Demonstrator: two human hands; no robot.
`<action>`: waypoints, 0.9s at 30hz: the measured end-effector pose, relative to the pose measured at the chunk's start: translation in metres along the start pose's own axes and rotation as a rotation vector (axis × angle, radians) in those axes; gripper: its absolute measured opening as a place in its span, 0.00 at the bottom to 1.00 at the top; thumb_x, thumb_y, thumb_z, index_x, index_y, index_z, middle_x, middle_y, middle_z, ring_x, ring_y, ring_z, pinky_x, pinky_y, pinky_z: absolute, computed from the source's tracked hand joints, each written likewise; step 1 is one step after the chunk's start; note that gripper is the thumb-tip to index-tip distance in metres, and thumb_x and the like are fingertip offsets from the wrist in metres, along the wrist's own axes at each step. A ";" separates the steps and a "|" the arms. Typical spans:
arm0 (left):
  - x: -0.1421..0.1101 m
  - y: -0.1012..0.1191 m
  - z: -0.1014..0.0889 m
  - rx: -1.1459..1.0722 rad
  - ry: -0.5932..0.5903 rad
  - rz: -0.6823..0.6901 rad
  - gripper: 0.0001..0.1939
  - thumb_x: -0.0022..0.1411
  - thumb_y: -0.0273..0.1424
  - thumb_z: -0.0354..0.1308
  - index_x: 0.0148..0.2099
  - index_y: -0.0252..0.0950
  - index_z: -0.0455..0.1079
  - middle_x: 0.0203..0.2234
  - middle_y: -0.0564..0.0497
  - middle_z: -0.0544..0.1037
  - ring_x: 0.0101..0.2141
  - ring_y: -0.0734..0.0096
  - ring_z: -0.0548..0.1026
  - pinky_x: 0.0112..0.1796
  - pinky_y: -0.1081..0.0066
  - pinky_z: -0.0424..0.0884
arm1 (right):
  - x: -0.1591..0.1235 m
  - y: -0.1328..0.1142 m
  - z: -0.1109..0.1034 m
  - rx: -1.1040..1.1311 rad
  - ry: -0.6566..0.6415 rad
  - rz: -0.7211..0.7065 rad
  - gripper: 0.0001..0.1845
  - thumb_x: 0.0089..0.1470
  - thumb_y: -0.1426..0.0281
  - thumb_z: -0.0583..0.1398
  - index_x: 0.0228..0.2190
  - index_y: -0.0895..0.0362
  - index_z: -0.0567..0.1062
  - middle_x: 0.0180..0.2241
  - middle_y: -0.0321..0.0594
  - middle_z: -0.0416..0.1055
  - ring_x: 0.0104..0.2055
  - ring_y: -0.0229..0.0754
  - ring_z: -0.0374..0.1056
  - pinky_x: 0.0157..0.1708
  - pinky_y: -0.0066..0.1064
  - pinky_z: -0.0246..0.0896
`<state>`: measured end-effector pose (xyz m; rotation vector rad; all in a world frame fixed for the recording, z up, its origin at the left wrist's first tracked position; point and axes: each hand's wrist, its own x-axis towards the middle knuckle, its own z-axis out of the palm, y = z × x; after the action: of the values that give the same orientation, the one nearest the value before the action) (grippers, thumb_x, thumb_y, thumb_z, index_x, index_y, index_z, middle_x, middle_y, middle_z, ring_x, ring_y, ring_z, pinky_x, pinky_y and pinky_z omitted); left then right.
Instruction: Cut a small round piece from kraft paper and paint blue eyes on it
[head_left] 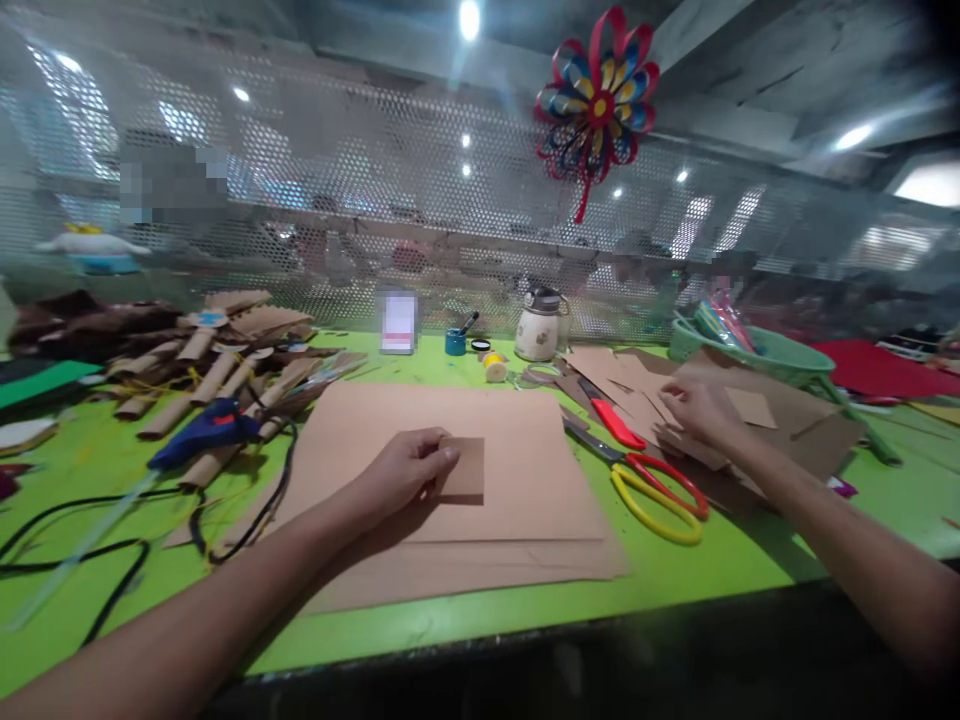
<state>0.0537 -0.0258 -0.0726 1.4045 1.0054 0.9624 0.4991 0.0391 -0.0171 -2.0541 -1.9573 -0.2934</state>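
Note:
Between the thumb and fingers of my left hand [412,468] is a small brown paper square [466,472], held over a stack of large brown paper sheets [450,410]. To the right, my right hand [697,408] is at a pile of cut brown paper pieces [611,372]. Its fingers are drawn together at the pile; whether a piece is pinched in them I cannot make out. Scissors with red and yellow handles [656,500] lie between the sheets and my right forearm. Beside them rests a red-handled cutter [619,424].
At left lie rolled brown paper tubes [225,375] and a blue glue gun [206,432] with a black cord. Along the back stand a phone [397,323], a blue jar [454,342], a yellow thread spool [494,367] and a white flask [538,328]. A green basket [795,358] sits at right.

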 end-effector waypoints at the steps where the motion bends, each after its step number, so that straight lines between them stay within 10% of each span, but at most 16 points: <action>1: -0.001 0.002 0.001 -0.025 0.008 0.000 0.13 0.68 0.38 0.57 0.47 0.33 0.70 0.37 0.50 0.75 0.32 0.72 0.74 0.32 0.68 0.74 | -0.004 -0.012 0.000 0.025 -0.020 -0.022 0.13 0.64 0.64 0.59 0.47 0.56 0.74 0.49 0.44 0.72 0.45 0.44 0.72 0.45 0.41 0.70; 8: -0.011 0.021 0.010 -0.136 -0.031 -0.002 0.18 0.70 0.43 0.53 0.49 0.34 0.68 0.32 0.52 0.74 0.26 0.75 0.72 0.25 0.74 0.71 | -0.075 -0.058 0.009 0.165 -0.131 -0.168 0.14 0.63 0.66 0.56 0.36 0.57 0.80 0.41 0.48 0.77 0.43 0.47 0.72 0.47 0.38 0.64; 13: -0.012 0.028 0.005 -0.128 -0.067 -0.005 0.14 0.68 0.38 0.57 0.49 0.34 0.68 0.33 0.52 0.74 0.26 0.76 0.72 0.25 0.74 0.71 | -0.109 -0.050 -0.001 0.191 -0.211 -0.142 0.21 0.58 0.69 0.57 0.52 0.58 0.75 0.45 0.51 0.75 0.45 0.50 0.70 0.44 0.38 0.64; 17: -0.007 0.029 -0.001 -0.140 -0.055 0.005 0.13 0.67 0.36 0.58 0.49 0.34 0.69 0.38 0.50 0.74 0.31 0.73 0.74 0.31 0.70 0.74 | -0.103 -0.045 -0.012 0.200 -0.371 -0.154 0.30 0.53 0.75 0.62 0.59 0.57 0.68 0.40 0.44 0.75 0.38 0.43 0.71 0.38 0.32 0.67; 21: -0.004 0.027 -0.003 -0.160 -0.048 -0.020 0.14 0.67 0.37 0.58 0.51 0.34 0.69 0.42 0.48 0.75 0.37 0.68 0.75 0.36 0.65 0.76 | -0.087 -0.051 -0.009 0.205 -0.490 -0.122 0.20 0.61 0.66 0.61 0.54 0.58 0.70 0.44 0.43 0.73 0.38 0.41 0.72 0.38 0.37 0.71; 27: -0.007 0.029 -0.001 -0.258 -0.037 -0.044 0.16 0.68 0.39 0.57 0.53 0.34 0.68 0.45 0.46 0.74 0.39 0.66 0.76 0.38 0.62 0.76 | -0.082 -0.060 -0.005 0.237 -0.449 -0.024 0.16 0.63 0.65 0.60 0.50 0.57 0.73 0.51 0.45 0.71 0.48 0.46 0.71 0.46 0.44 0.70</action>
<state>0.0524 -0.0329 -0.0441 1.1775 0.8479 0.9919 0.4348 -0.0373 -0.0361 -2.0667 -2.1340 0.4142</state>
